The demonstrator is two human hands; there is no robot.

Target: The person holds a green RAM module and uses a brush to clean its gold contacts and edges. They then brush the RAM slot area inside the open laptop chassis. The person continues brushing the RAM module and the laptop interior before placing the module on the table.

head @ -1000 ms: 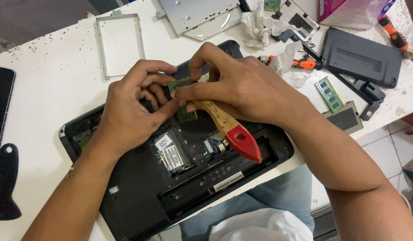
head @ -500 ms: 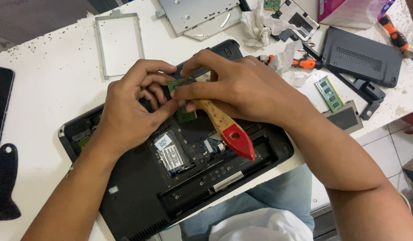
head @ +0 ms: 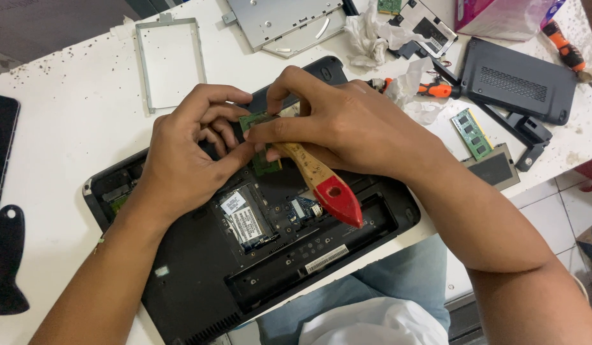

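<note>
A black laptop (head: 200, 281) lies upside down on the white table, its bottom cover off and its boards exposed. My left hand (head: 187, 156) rests on the open bay, fingertips touching a small green memory module (head: 252, 121). My right hand (head: 347, 124) pinches the same module from the right and also holds a brush with a wooden handle and red end (head: 325, 185), which points down toward me. Another green module (head: 267, 165) sits in the slot below the fingers.
A spare memory module (head: 472, 133) and black cover panels (head: 516, 80) lie to the right, with orange-handled screwdrivers (head: 564, 48). A metal drive bracket (head: 168, 57) and a silver optical drive (head: 283, 22) lie at the back. A black scraper (head: 8, 262) lies at the left.
Both hands stay over the memory bay. The brush handle has swung slightly, its red end a little lower and nearer me.
</note>
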